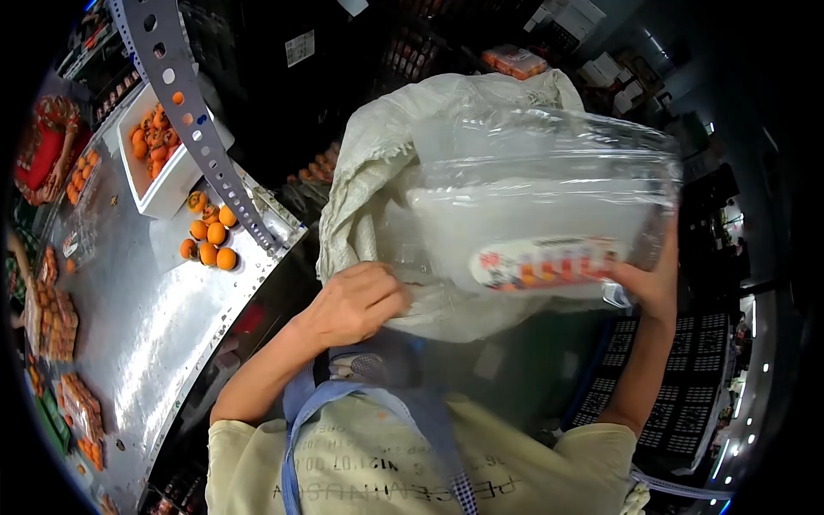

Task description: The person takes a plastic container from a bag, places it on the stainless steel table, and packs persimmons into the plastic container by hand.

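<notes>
A large white woven sack (365, 142) stands open in front of me. My left hand (360, 302) is closed on the near edge of its rim. Over the mouth of the sack, my right hand (648, 279) grips a stack of clear plastic trays (549, 202) by its right end. The stack is wrapped in clear film and carries a printed label with red and orange figures near its lower edge. My right fingertips are partly hidden behind the plastic. What lies deeper in the sack is hidden by the trays.
On the left, a metal table (184, 318) bears loose orange fruit (208, 232), a white foam box (159, 193) of fruit and packed trays (51, 322). A perforated strip (193, 129) hangs above. People stand at the far left. Black crates (687, 369) are at the right.
</notes>
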`<state>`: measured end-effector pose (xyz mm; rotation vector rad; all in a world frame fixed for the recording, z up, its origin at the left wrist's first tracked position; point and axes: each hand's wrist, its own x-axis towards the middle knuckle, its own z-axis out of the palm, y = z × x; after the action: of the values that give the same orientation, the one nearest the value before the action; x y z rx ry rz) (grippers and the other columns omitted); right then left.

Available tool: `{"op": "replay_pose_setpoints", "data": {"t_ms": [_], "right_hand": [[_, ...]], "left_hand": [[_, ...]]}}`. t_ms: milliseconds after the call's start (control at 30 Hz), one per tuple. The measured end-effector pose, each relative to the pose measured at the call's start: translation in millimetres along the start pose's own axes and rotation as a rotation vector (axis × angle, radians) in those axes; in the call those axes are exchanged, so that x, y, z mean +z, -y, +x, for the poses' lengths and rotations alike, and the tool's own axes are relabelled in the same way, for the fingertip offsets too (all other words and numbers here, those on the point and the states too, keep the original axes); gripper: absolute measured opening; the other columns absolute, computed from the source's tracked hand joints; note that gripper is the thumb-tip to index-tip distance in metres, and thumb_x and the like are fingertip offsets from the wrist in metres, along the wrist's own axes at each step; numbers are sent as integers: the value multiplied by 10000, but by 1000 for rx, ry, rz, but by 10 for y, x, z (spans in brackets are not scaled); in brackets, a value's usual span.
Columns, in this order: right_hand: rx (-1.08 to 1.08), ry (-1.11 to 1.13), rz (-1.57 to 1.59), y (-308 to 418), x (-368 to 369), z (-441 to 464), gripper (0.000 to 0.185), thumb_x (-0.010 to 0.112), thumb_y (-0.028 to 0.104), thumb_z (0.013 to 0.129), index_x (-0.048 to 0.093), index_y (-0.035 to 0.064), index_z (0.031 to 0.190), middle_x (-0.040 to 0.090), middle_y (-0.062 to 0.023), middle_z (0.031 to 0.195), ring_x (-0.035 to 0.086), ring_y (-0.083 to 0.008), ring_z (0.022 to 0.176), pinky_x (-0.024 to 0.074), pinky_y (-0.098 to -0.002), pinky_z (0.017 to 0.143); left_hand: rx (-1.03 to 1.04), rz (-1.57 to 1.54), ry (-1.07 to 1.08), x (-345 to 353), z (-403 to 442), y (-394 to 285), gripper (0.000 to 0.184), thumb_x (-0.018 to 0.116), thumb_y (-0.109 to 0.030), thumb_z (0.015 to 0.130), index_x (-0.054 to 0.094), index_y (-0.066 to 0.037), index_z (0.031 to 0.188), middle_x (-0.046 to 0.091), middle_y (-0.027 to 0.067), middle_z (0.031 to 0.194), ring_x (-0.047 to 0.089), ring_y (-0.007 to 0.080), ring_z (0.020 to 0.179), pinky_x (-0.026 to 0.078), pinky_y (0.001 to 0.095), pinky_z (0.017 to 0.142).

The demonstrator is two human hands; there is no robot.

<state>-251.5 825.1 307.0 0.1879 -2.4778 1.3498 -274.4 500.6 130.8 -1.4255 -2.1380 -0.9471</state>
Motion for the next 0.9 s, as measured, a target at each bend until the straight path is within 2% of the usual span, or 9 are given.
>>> {"op": "replay_pose_setpoints", "data": {"t_ms": [300,367,400,467,567,667,767,800,900], "right_hand": [[124,327,-309,497,168,592,1119,846,308,521,259,30,1432,482,-202,1272,503,-288,1165,403,-365,980],[139,357,-339,522,214,761,1097,848,297,523,282,7,1418,492,-212,1256,506,-286,1156,394,-371,985],[138,363,-343,490,199,848,1097,849,293,522,284,2,1416,491,-217,1255,508,-285,1151,391,-373,986],[190,353,-323,576,274,956,1103,846,323,514,296,-15,1409,489,-231,1249,511,-293,1138,387,-380,985],[161,324,-447,675,242,1183,1109,834,357,513,300,-33,1403,491,-232,1245,508,-303,1138,382,-371,988],[185,333,-408,847,282,1320,1103,822,363,517,301,-66,1390,506,-246,1225,512,-309,1132,379,-374,989],[247,404,-342,836,519,1339,1039,820,264,550,294,-70,1382,515,-235,1232,535,-299,1115,372,-343,1001],[299,448,-292,815,634,1339,1054,817,279,536,297,-49,1392,503,-242,1248,501,-312,1160,332,-359,1038],[343,438,-193,849,881,1467,1074,813,283,540,271,-26,1414,481,-245,1283,440,-334,1233,285,-378,1079]], "left_hand": [[205,15,-240,19,164,-159,112,646,-106,729,632,-72,835,577,29,783,551,155,697,466,269,593],[-187,192,-497,23,114,9,365,739,-287,680,622,-43,926,564,83,837,525,260,810,427,342,794],[-611,211,-574,-155,289,33,658,780,-320,652,516,6,1159,520,176,1070,478,343,1014,375,392,931],[-859,141,-446,-115,354,440,956,810,-305,655,270,4,1382,357,242,1343,340,415,1257,333,432,1022],[-1086,-441,-6,146,218,1032,590,666,-214,825,438,53,1298,575,239,1118,568,370,1024,439,405,927],[-1102,-777,-705,115,226,1094,362,565,-138,899,523,58,1201,653,168,980,634,294,899,490,369,855],[-936,-1460,-858,-495,352,933,247,462,-125,960,552,40,1120,639,132,1038,636,169,854,525,286,731],[-948,-1472,-880,-632,456,835,255,510,-165,946,568,26,1103,657,95,962,637,143,767,522,252,690],[-938,-1436,-846,-833,656,606,285,510,-185,948,551,23,1139,648,88,1004,632,146,821,511,251,725]]}}
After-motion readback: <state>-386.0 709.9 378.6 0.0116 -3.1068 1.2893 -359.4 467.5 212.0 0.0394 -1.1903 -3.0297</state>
